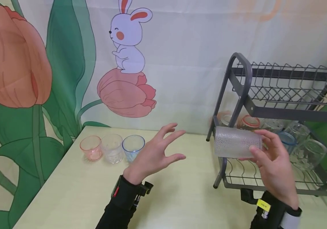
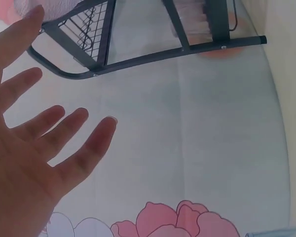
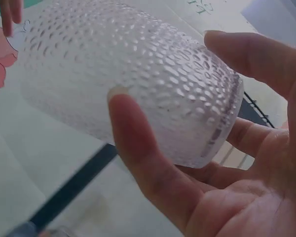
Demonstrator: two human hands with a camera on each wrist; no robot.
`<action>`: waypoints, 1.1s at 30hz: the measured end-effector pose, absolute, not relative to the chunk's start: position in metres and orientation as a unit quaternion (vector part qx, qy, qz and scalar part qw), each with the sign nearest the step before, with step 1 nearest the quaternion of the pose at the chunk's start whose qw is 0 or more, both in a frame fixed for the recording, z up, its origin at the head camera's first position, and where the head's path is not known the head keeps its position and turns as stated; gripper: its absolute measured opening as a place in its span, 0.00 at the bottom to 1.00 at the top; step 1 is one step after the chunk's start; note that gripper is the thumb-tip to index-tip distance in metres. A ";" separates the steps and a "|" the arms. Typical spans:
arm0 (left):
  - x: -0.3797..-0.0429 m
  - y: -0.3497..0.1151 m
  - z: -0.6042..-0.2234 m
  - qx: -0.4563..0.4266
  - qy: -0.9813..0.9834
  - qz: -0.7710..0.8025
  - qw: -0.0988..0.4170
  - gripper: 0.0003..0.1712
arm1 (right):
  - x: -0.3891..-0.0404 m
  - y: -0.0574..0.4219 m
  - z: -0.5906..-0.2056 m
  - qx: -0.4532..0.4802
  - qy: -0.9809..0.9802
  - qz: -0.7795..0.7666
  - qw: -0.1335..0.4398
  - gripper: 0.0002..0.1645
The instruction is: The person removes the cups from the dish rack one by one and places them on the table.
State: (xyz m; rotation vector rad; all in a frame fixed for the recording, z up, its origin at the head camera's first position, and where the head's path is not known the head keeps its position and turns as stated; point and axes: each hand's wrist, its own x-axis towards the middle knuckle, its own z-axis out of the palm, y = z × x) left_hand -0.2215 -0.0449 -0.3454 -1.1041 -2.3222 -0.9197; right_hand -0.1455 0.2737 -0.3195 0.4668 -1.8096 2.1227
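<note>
A clear glass (image 1: 235, 142) with a pebbled surface lies sideways in the air in front of the dish rack (image 1: 249, 105). My right hand (image 1: 276, 168) grips it round one end, thumb and fingers on its wall; the right wrist view shows the dimpled glass (image 3: 138, 74) close up. My left hand (image 1: 154, 151) is held over the table with fingers spread and nothing in it. Behind it stand a blue-rimmed glass (image 1: 133, 144), partly hidden by the hand, a clear glass (image 1: 112, 149) and a pink-rimmed glass (image 1: 91, 149), in a row.
On the rack's lower tier sit several glasses, among them a red-rimmed glass (image 1: 249, 122), a blue glass (image 1: 287, 140) and a clear mug (image 1: 309, 156). The upper tier (image 1: 289, 86) is wire. A printed cloth (image 1: 180, 63) hangs behind the pale table (image 1: 74, 197).
</note>
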 end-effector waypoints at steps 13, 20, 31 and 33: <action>-0.218 -0.037 -0.345 -0.425 -0.803 -0.388 0.153 0.52 | -0.172 0.232 -0.326 0.206 -0.646 0.730 0.083 0.24; -0.218 -0.039 -0.343 -0.433 -0.788 -0.409 0.153 0.51 | -0.177 0.223 -0.326 0.210 -0.666 0.712 0.070 0.23; -0.220 -0.040 -0.343 -0.441 -0.779 -0.415 0.165 0.44 | -0.184 0.210 -0.331 0.235 -0.668 0.706 0.038 0.21; -0.221 -0.041 -0.343 -0.445 -0.770 -0.428 0.160 0.44 | -0.184 0.209 -0.330 0.237 -0.664 0.708 0.032 0.20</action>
